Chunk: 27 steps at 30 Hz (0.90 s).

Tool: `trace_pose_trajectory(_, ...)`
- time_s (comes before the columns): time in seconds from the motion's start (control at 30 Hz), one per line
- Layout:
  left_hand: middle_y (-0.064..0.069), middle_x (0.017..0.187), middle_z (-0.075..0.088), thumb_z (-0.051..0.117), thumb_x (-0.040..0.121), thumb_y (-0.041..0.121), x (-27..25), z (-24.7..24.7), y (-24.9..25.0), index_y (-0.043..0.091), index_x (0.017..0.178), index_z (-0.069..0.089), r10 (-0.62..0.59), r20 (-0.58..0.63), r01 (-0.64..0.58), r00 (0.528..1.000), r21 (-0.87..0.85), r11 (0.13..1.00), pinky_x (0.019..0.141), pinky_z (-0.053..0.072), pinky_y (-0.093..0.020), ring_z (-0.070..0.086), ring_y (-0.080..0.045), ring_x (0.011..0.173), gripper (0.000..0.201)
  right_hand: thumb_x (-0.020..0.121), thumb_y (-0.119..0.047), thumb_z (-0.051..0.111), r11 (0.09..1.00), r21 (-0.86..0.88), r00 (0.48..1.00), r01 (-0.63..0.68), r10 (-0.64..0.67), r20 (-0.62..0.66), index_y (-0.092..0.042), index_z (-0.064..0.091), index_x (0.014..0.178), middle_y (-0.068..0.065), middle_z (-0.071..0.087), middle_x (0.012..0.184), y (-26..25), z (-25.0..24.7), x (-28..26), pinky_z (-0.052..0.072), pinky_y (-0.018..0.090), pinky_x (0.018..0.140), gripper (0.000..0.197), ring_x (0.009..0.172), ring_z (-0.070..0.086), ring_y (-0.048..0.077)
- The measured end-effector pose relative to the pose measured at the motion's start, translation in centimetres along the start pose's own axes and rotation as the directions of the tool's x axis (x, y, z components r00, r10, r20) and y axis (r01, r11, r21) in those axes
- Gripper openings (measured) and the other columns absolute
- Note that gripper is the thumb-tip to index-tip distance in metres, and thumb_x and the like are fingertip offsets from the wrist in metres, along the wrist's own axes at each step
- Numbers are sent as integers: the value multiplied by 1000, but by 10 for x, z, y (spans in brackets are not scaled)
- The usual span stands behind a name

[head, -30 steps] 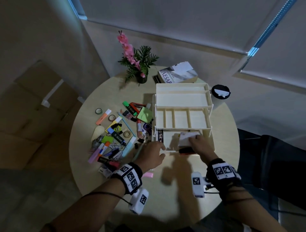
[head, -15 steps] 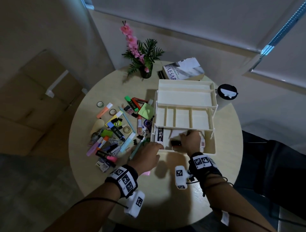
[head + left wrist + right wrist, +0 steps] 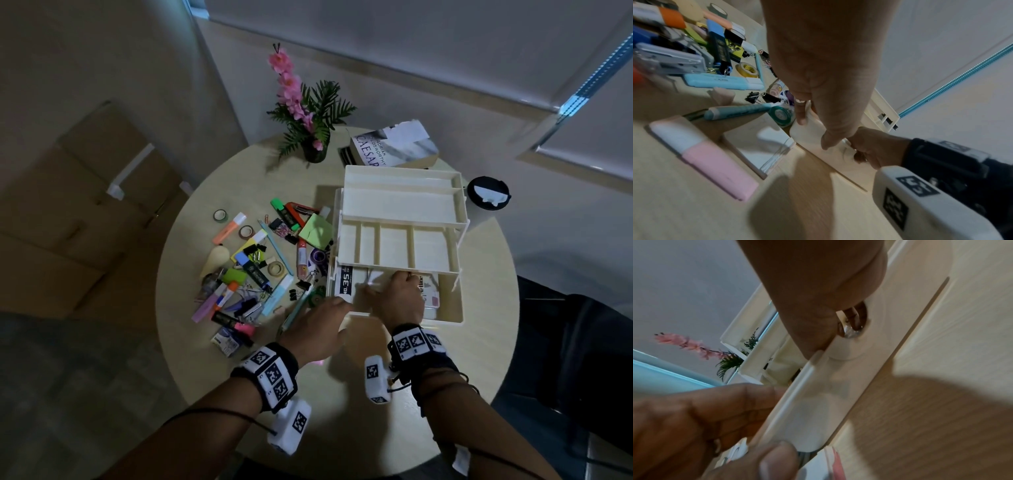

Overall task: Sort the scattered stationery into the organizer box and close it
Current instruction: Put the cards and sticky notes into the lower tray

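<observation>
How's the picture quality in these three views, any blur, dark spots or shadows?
Head view: dim, wide-angle bending at the edges, with both hands' shadows on the table. Left wrist view: the pink highlighter up close is soft and the corners smear. Right wrist view: the left hand is blurred, and a broad shadow covers the lower right.

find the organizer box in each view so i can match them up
Head: the organizer box sits right of centre on the table, its trays fanned open.
Left wrist: its pale front wall shows at centre, under the left hand.
Right wrist: its front wall runs diagonally across the middle.
Shared landmark: the right hand, reaching over the front wall in all three views.
</observation>
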<state>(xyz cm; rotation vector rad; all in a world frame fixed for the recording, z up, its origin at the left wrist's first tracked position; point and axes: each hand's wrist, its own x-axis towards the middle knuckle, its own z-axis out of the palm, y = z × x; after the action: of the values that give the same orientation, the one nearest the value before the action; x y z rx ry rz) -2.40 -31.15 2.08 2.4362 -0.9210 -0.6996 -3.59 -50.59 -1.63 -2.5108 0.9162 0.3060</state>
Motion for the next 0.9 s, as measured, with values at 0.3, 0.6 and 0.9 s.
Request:
trace_pose_trajectory(0.3,9,130,57,69,96,13,-1,-52,-35,21,119,68,96,-203,-133,975,-174,976,101,44,-16,53,-6,117,24,84,-70,69,992,-51,991,-111,107,-81,4,50,136,26,51,132,-10,18,10,52,51,94,93,118,55,47)
trace_pose_trajectory(0.6,-13,106,64,64,99,24,96,-123,-108,9,97,61,-259,-245,265,934,-7,964,74,53,-42,64,-35,99,15,80,-38,84,999,13,987,-34,36,-157,-1,59,113,27,61,110,-16,9,-25,56,52,77,56,96,62,46)
trace_pose_trajectory(0.9,-14,116,71,69,98,39,142,-107,-114,11,117,68,-270,-274,315,923,136,939,86,60,-47,71,-36,103,34,90,-10,74,881,168,897,443,-433,-94,-23,66,106,-14,59,98,-41,-20,-95,44,12,66,22,75,58,0)
